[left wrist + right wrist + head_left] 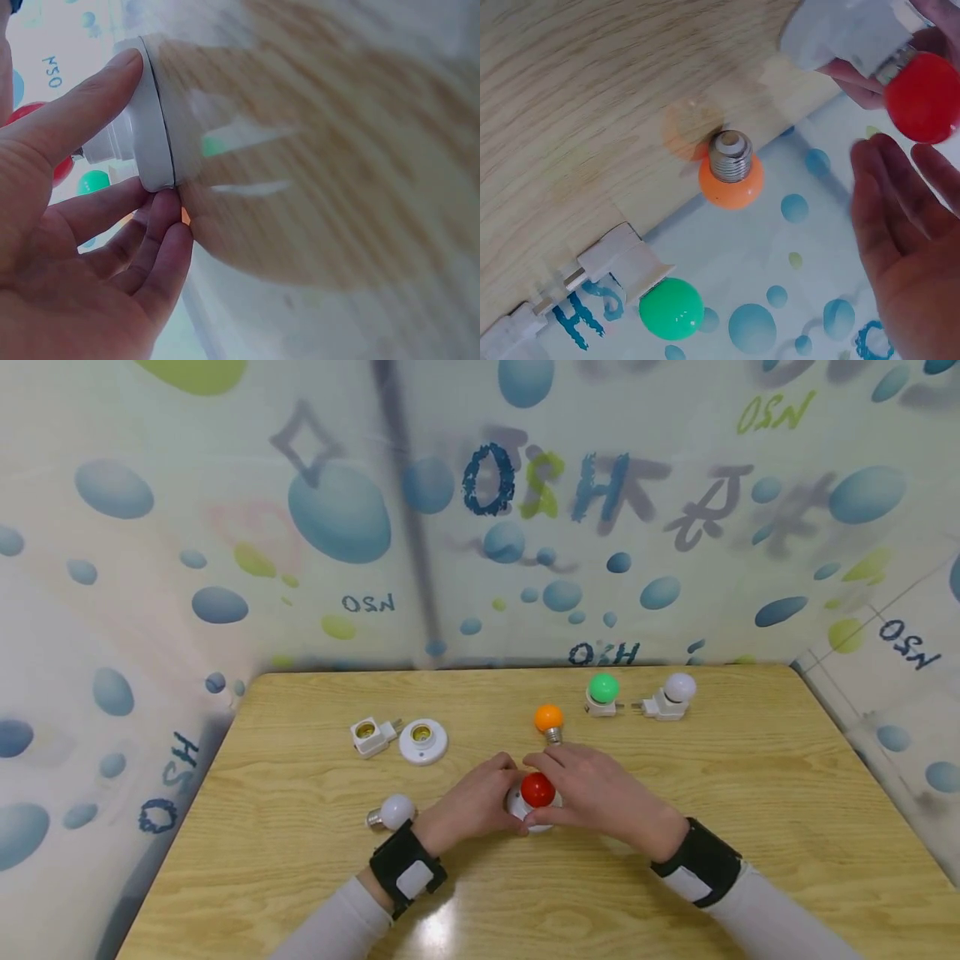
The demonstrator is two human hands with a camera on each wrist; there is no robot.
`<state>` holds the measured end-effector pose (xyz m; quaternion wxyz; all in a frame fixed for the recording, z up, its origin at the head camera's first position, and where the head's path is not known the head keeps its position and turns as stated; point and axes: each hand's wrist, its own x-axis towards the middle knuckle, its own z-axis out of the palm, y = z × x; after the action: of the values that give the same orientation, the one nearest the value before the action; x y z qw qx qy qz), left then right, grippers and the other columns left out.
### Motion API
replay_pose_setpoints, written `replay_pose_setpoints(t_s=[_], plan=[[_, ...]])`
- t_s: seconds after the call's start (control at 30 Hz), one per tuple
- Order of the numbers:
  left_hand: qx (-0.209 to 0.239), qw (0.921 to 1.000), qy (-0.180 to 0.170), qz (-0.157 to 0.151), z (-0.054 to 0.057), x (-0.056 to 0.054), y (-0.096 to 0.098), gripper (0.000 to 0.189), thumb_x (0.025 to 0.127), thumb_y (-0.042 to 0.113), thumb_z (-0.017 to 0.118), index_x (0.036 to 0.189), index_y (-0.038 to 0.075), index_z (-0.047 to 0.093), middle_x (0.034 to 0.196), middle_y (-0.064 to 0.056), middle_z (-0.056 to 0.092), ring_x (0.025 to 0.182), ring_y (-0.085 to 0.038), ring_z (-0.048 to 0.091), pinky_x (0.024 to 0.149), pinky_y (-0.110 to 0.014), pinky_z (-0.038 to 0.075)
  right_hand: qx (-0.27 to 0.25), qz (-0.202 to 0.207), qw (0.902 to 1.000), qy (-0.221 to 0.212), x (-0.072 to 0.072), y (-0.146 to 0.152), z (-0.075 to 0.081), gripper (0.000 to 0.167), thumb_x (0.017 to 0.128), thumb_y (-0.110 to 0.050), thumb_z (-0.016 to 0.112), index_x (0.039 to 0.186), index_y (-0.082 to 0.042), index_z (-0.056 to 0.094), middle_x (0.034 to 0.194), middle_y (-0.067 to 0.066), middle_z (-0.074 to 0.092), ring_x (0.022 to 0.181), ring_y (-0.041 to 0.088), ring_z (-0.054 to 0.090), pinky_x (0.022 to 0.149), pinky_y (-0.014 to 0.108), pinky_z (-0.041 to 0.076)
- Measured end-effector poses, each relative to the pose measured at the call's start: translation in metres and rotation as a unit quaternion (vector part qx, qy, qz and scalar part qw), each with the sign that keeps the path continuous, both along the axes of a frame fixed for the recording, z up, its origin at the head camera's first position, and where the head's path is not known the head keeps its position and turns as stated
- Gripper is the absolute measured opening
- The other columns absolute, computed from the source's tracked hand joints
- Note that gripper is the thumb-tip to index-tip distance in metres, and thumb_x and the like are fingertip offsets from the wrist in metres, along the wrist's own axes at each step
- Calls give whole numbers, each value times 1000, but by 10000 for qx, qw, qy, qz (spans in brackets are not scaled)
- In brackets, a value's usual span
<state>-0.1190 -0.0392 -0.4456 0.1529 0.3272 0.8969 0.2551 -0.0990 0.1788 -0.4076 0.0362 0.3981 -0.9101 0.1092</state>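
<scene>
My left hand (472,802) grips a round white lamp holder (156,127) by its rim, thumb on one side and fingers on the other. A red bulb (537,789) stands in this holder, with part of its metal thread showing in the right wrist view. My right hand (603,789) is around the red bulb, its fingers (881,202) loosely extended beside the glass with a gap showing. Just beyond the right hand lies an orange bulb (549,718), its metal cap toward me.
A white bulb (397,812) lies beside my left wrist. At the back left are a white plug socket (370,737) and another round holder (423,742). Plug sockets with a green bulb (603,688) and a white bulb (680,687) stand at the back right, near the patterned curtain (465,585).
</scene>
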Motion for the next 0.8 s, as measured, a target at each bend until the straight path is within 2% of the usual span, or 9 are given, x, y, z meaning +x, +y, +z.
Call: replay_pose_setpoints(t_s=[0.07, 0.2, 0.27, 0.4, 0.57, 0.7, 0.8], plan=[[-8, 10000, 43, -12, 0, 0, -1, 56, 79, 29, 93, 124, 6, 71, 106, 0, 56, 90, -12, 53, 81, -22, 49, -126, 80, 9989, -446, 0, 2, 4, 69, 87, -53, 80, 139, -11, 60, 128, 3, 66, 112, 21, 64, 96, 40, 56], [28, 9999, 97, -64, 1, 1, -2, 62, 77, 28, 94, 129, 8, 69, 107, -2, 56, 91, -14, 53, 82, -24, 49, -277, 531, 9914, -1160, 0, 6, 14, 56, 95, -23, 78, 147, -15, 57, 145, 3, 60, 126, 22, 61, 102, 41, 52], [36, 9999, 75, -61, 1, 1, -2, 62, 77, 28, 94, 130, 10, 68, 108, -2, 56, 91, -14, 53, 83, -24, 49, -290, 743, 9879, -1330, -1, 8, 17, 53, 96, -11, 75, 147, -15, 58, 148, 2, 59, 129, 22, 60, 104, 41, 51], [20, 10000, 42, -45, 0, 0, -2, 62, 77, 29, 94, 129, 9, 68, 110, -3, 56, 91, -14, 54, 84, -25, 50, -274, 842, 9849, -1489, -1, 10, 18, 50, 96, -4, 73, 144, -12, 61, 147, 3, 59, 129, 23, 60, 104, 41, 51], [-12, 10000, 73, -17, 1, 0, -1, 62, 77, 30, 94, 128, 7, 68, 110, -3, 56, 92, -14, 55, 84, -25, 50, -334, 842, 9859, -1409, -2, 9, 14, 46, 95, -4, 74, 140, -10, 63, 141, 4, 64, 125, 22, 63, 102, 40, 52], [-10, 10000, 82, -20, 0, 0, -1, 60, 77, 30, 94, 126, 5, 69, 109, -3, 56, 91, -13, 54, 82, -23, 49, -400, 830, 9914, -925, -2, 8, 10, 41, 95, -13, 76, 134, -8, 66, 132, 4, 68, 116, 21, 65, 98, 37, 54], [15, 10000, 57, -32, 0, 0, 0, 60, 78, 29, 94, 127, 5, 70, 109, -2, 56, 91, -13, 54, 81, -22, 49, -335, 641, 9956, -591, -2, 7, 8, 39, 94, -24, 78, 129, -10, 68, 121, 2, 69, 104, 18, 66, 92, 33, 57]])
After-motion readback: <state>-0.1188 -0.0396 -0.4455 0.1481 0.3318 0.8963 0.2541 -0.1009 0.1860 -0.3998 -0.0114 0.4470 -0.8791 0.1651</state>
